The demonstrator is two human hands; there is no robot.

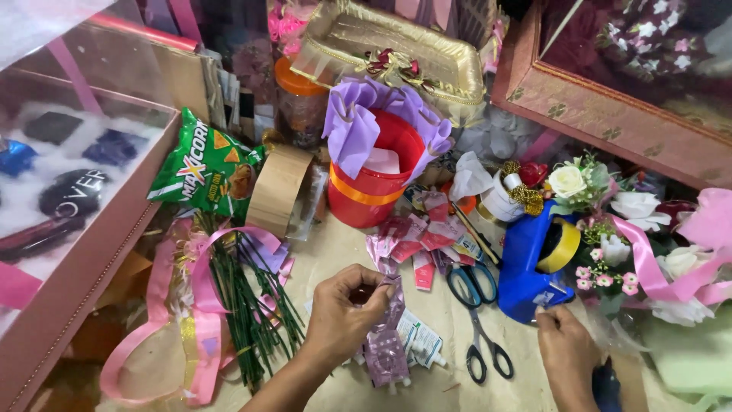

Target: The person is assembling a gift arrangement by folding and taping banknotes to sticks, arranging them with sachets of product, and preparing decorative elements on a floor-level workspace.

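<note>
From the head camera, the left hand (343, 317) is pinched shut on the top of a shiny pink sachet strip (385, 339), near the front middle of the counter (343, 244). The strip hangs long-ways, top end at the fingers, bottom end pointing to the front edge. It is best to grip near the top so it does not swing. The right hand (566, 355) is curled, fingertips touching the blue tape dispenser (526, 267) and, I think, pinching its tape end. Black scissors (476, 324) lie between the hands.

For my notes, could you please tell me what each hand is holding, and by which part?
The left hand pinches a pink sachet strip at its top end. The right hand reaches the blue tape dispenser; whether it grips anything cannot be told.
</note>
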